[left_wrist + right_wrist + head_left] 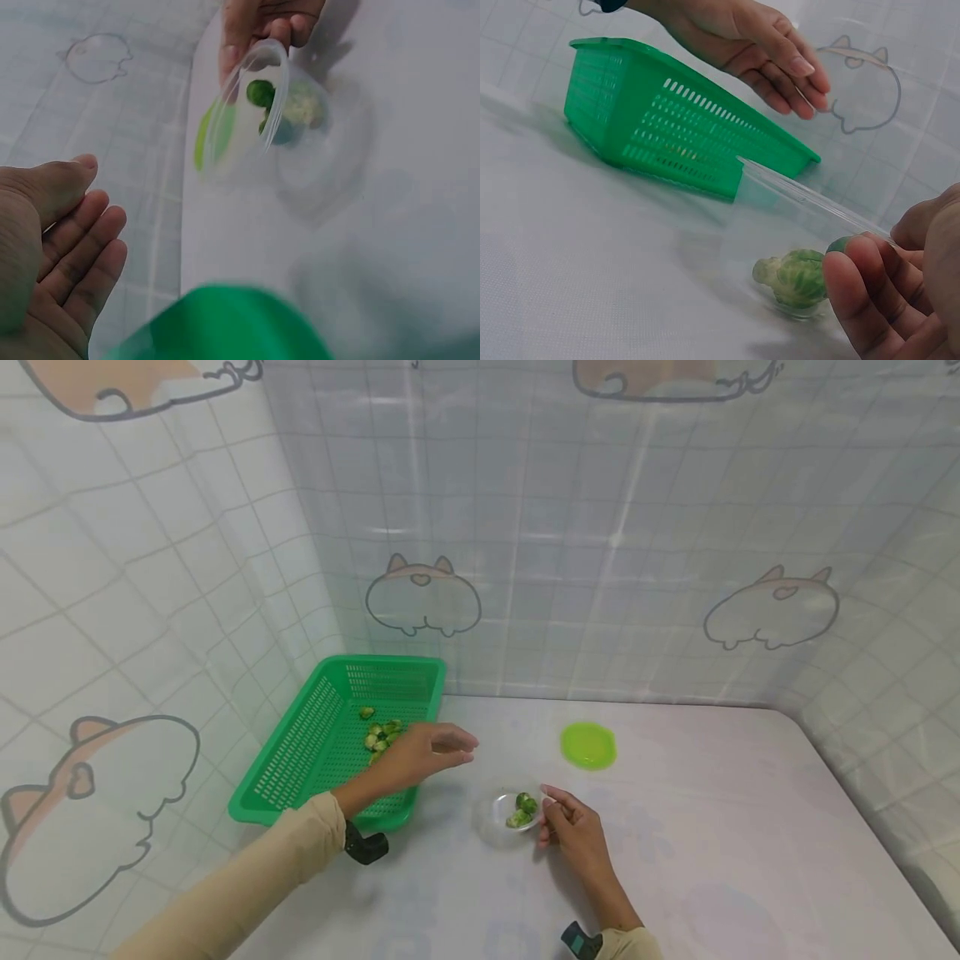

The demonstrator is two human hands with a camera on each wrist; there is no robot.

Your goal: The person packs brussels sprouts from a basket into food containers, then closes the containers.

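A small clear plastic bowl (pixel 501 814) stands on the table with a few green sprout pieces (pixel 522 810) inside. My right hand (pixel 572 829) pinches the bowl's rim (pixel 271 52) on its right side, fingers curled; the sprout pieces (pixel 799 279) show through the wall. My left hand (pixel 427 753) hovers empty with straight fingers above the right edge of the green basket (pixel 315 747), left of the bowl. In the left wrist view its palm (pixel 56 247) faces up and holds nothing. More sprout pieces (pixel 381 735) lie in the basket.
A lime-green round lid (pixel 588 745) lies on the table behind the bowl. A tiled curtain with cartoon animals (pixel 423 597) walls in the table on the back and left. The table's right edge (pixel 862 810) drops off at the right.
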